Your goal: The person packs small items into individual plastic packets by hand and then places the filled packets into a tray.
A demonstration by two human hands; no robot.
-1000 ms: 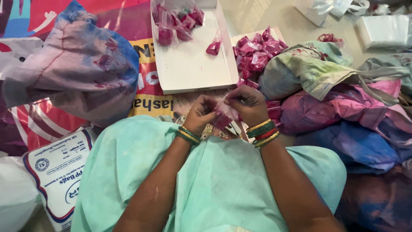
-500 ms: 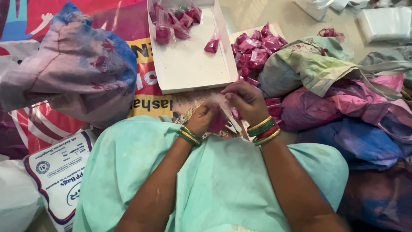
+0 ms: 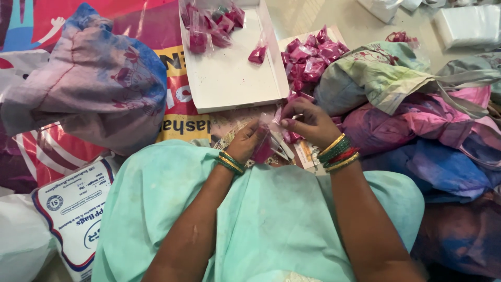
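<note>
- Stained cloth bundle (image 3: 99, 89) lies at ten o'clock.
- Left hand (image 3: 249, 142), fingers closed, grips a small pink packet (image 3: 262, 149) at centre.
- Right hand (image 3: 309, 121) pinches the packet's top at one o'clock.
- White tray (image 3: 235, 78) sits at twelve.

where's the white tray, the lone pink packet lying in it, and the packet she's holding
white tray (image 3: 229, 78), head view, bare floor of the tray
lone pink packet (image 3: 257, 54), head view, middle of the packet
held packet (image 3: 262, 150), head view, pink filled part beside the left hand (image 3: 248, 143)
</note>
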